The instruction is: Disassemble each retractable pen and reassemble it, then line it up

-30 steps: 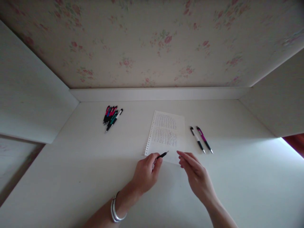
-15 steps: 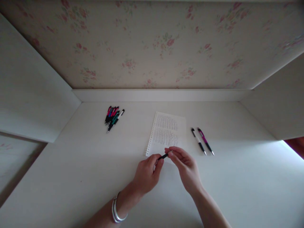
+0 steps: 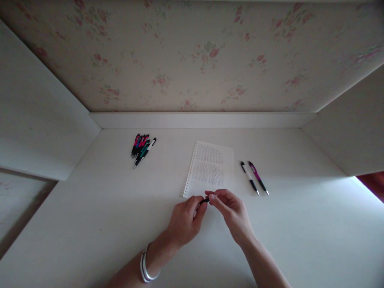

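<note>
My left hand [image 3: 186,218] is closed around a pen [image 3: 204,201], and only a black stretch of it shows between my fingers. From the other side, the fingertips of my right hand [image 3: 232,214] pinch the pen's front end. The rest of the pen is hidden in my left hand. Just beyond both hands lies a ring-punched sheet of paper [image 3: 208,166] covered in handwriting. Right of the sheet, a white-and-black pen [image 3: 249,178] and a purple-and-black pen [image 3: 258,178] lie side by side, tips toward me.
At the back left of the white desk [image 3: 120,224] lies a pile of several pens [image 3: 141,149] in red, blue, green and white. White side panels flank the desk. A floral-papered wall [image 3: 186,60] rises behind it.
My right fingertips have moved left along the pen, closer to my left hand, covering the pen's end. My left hand keeps its grip almost unmoved.
</note>
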`<action>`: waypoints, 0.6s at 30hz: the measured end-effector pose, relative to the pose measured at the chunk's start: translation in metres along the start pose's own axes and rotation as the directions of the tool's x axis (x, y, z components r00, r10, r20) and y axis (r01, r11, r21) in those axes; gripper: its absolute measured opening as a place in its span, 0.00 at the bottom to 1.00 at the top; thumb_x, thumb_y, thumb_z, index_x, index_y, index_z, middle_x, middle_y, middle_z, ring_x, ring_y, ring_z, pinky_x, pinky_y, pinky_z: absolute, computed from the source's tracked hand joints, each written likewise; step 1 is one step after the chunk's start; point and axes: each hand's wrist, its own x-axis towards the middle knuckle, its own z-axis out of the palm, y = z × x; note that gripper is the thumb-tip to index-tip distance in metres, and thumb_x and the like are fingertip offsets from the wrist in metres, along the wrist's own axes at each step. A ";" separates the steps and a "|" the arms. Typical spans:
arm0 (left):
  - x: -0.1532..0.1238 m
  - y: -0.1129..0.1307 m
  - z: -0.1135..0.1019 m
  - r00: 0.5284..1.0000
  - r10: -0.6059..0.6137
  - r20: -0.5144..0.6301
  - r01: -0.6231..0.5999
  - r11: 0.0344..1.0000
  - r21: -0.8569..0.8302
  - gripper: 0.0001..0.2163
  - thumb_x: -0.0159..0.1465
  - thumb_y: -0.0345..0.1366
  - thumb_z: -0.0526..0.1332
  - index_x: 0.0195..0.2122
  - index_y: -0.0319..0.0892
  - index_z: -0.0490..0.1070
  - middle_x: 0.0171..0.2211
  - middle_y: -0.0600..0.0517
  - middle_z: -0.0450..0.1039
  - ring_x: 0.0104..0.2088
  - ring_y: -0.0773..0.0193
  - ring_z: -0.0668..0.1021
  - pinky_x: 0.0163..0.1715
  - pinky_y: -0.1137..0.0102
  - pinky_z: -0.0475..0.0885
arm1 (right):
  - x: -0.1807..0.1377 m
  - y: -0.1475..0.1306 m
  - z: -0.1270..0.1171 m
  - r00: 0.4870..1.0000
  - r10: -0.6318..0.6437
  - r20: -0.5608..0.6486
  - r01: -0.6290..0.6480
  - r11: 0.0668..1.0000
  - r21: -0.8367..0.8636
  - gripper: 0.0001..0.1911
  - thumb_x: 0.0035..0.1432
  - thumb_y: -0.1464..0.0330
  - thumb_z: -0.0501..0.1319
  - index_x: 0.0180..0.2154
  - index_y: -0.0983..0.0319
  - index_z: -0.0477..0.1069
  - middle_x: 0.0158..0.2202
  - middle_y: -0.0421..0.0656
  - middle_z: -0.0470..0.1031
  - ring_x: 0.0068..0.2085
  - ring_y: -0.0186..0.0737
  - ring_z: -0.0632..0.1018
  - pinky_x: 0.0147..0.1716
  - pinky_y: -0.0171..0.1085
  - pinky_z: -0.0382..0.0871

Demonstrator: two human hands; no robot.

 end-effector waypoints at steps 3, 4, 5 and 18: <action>0.001 0.000 0.000 1.000 0.009 0.003 -0.009 1.000 -0.006 0.09 0.72 0.37 0.51 0.44 0.41 0.69 0.34 0.50 0.78 0.28 0.66 0.77 0.30 0.72 0.68 | -0.001 -0.001 0.001 0.998 -0.029 0.052 0.030 0.999 -0.017 0.11 0.52 0.62 0.70 0.33 0.58 0.71 0.43 0.45 0.80 0.43 0.43 0.80 0.46 0.44 0.72; 0.001 0.000 0.000 1.000 0.014 0.004 -0.014 1.000 -0.010 0.09 0.72 0.37 0.51 0.44 0.41 0.69 0.33 0.50 0.77 0.27 0.66 0.77 0.29 0.72 0.68 | -0.002 -0.001 0.001 0.997 -0.044 0.067 0.045 0.999 -0.009 0.13 0.52 0.63 0.71 0.36 0.57 0.70 0.45 0.44 0.80 0.44 0.43 0.79 0.46 0.44 0.72; 0.000 -0.001 0.001 1.000 0.019 0.003 -0.019 1.000 -0.012 0.09 0.72 0.38 0.51 0.44 0.41 0.68 0.33 0.51 0.77 0.27 0.66 0.77 0.29 0.73 0.68 | -0.003 -0.001 0.001 0.996 -0.057 0.076 0.057 0.998 0.010 0.15 0.51 0.63 0.72 0.39 0.55 0.69 0.47 0.43 0.79 0.46 0.43 0.79 0.47 0.43 0.72; -0.002 -0.004 0.002 0.998 0.062 -0.003 -0.062 0.998 0.009 0.08 0.71 0.37 0.52 0.44 0.41 0.68 0.31 0.52 0.76 0.26 0.67 0.75 0.28 0.72 0.67 | 0.002 0.006 -0.010 0.990 -0.137 -0.041 0.135 0.990 -0.038 0.21 0.52 0.62 0.72 0.46 0.54 0.70 0.32 0.40 0.81 0.37 0.40 0.80 0.42 0.40 0.72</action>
